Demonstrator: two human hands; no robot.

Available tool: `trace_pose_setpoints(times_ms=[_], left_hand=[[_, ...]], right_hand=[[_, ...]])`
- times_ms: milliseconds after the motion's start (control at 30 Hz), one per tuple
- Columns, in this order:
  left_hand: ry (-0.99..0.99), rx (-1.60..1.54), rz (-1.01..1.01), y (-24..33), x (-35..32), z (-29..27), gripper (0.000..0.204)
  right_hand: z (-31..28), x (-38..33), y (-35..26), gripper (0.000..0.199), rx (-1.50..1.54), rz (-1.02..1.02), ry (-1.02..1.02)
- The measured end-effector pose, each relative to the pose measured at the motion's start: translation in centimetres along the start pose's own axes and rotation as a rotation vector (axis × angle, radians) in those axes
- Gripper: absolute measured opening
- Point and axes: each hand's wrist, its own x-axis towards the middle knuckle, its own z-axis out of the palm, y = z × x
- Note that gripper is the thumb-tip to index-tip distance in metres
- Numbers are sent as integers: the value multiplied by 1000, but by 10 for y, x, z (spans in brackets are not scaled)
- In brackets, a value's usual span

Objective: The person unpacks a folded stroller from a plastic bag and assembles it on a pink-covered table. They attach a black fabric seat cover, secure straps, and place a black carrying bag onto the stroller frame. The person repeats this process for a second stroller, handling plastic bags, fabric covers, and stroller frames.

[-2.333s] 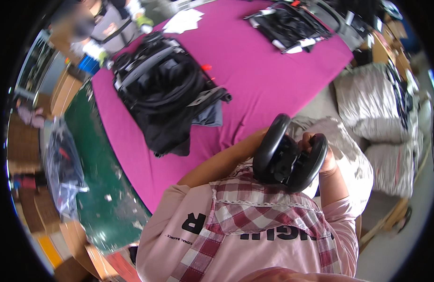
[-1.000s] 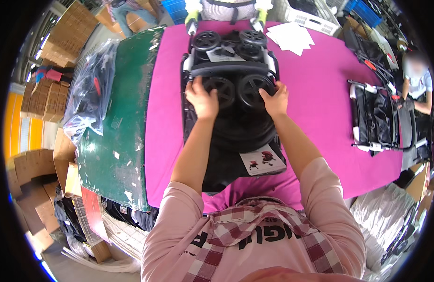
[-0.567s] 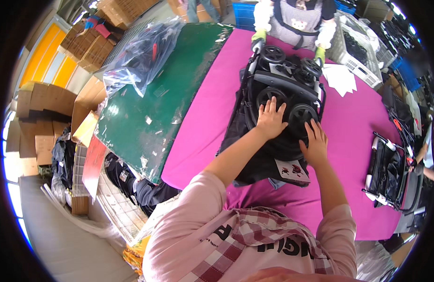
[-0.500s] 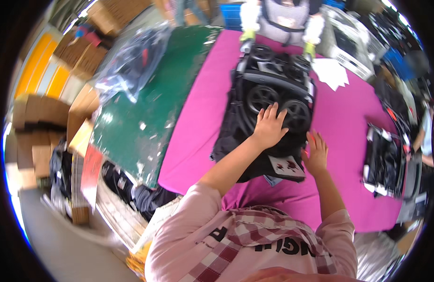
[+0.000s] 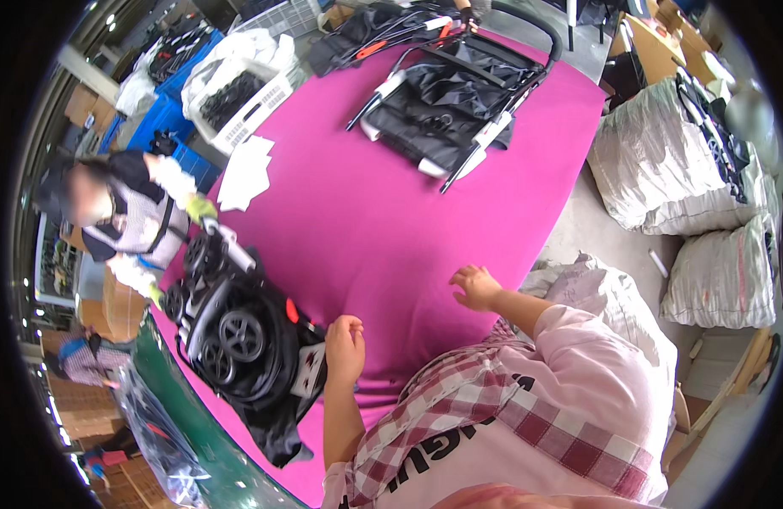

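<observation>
Magenta tabletop (image 5: pixel 366 229): folded black stroller (image 5: pixel 272 365), spoked wheels (image 5: pixel 241 335) facing up.

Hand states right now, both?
Left hand: open or closed can't be told; beside the folded stroller, no grip visible.
Right hand: open, holding nothing, over the magenta cloth.

The broad magenta cloth-covered table (image 5: pixel 391 187) is lit brightly and diffusely, with a soft shadow cast near the person's bare right hand (image 5: pixel 476 288). The flat white paper sheets (image 5: pixel 246 176) are nearly washed out. Straight edges are bent toward the dark-vignetted rim, where detail is softened.
</observation>
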Motion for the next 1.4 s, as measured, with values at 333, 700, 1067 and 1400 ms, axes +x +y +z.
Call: trace_pose_setpoints(times_ms=[333,700,1067,1400], left_hand=[[-381,-31,-98,126,140,126,30],[-259,383,74,191,333,239,81],[-388,706,-34,158,393,313,85],[-217,565,162,139,389,308,46]], right_hand=[[-103,43,190,27,297,5,143],[-143,63,352,58,5,438,482],[-153,73,360,56,-47,316,429],[-153,76,355,57,-109,353,430]])
